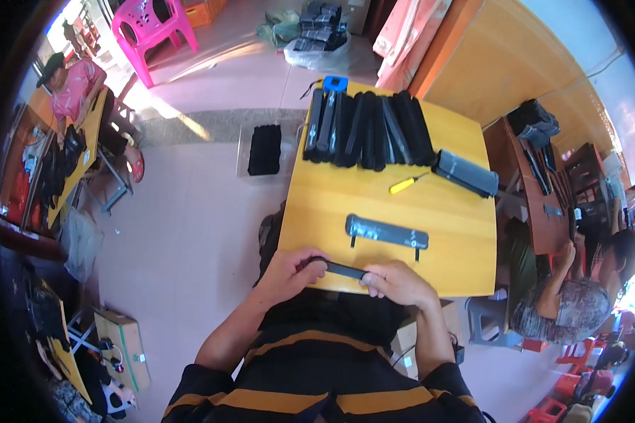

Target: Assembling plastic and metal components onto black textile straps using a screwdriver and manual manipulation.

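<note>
Above seven o'clock of yellow rectangular surface, left-hand grip and right-hand grip hold slim black strip by opposite ends, seemingly for steadiness; yellow-handled thin tool lies toward one o'clock, apparently within reach.

pink plastic chair, pink curtain, cardboard box

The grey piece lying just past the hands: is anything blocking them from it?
Nothing visible does: the left hand and right hand hold a dark strip; between it and the grey piece lie only yellow table and that piece's two tabs.
</note>
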Available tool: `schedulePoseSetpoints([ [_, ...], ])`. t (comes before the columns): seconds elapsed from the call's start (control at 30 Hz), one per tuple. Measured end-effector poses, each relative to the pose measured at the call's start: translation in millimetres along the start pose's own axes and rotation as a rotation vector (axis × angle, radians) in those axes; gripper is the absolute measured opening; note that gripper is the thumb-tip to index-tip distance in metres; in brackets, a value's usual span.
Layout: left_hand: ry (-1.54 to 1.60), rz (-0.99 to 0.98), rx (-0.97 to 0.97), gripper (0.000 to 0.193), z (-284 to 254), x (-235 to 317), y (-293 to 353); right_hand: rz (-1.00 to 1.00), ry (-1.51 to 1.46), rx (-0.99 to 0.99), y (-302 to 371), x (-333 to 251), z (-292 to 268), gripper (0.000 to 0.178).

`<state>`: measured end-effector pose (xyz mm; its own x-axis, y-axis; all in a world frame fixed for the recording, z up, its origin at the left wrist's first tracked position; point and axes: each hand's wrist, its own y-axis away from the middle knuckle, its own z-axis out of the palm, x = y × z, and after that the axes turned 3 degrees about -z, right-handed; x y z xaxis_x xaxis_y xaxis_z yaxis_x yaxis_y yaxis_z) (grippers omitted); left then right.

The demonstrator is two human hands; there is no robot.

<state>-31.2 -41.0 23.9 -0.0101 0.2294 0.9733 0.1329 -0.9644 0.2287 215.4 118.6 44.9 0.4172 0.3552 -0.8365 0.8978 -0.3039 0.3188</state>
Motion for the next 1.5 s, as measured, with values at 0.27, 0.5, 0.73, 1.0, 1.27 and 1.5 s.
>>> schedulePoseSetpoints([
  [0.27, 0.081, -0.089, 0.171, 0.015, 9.8, -14.3, 17.5, -0.133, 0.005, 0.336, 22.9, -4.5, 21.6, 0.02],
  [0.5, 0.133, -0.196, 0.095, 0.016, 13.6, -11.3, 11.7, -0.124, 0.085, 0.5, 38.5, 7.5, 29.6, 0.025],
  [0.73, -0.45, 0.373, 0.133, 0.024, 19.6, -6.3, 7.4, -0.089, 0.036, 0.552, 40.9, 24.1, 38.8, 0.021],
  [1.0, -0.619, 0.429, 0.157, 0.021, 17.8, -8.1, 10.3, -0.043, -0.163, 0.695, 43.2, 38.1, 44.3, 0.025],
  [1.27, -0.513, 0.638, 0.179, 0.027, 41.2, -25.7, 6.2, -0.218, -1.055, 0.9, 22.2, 27.0, 58.3, 0.035],
  [1.5, -0.593, 0.6, 0.009, 0.037, 52.4, -18.8, 8.3, -0.187, -0.997, 0.976, 13.2, 22.8, 53.9, 0.04],
])
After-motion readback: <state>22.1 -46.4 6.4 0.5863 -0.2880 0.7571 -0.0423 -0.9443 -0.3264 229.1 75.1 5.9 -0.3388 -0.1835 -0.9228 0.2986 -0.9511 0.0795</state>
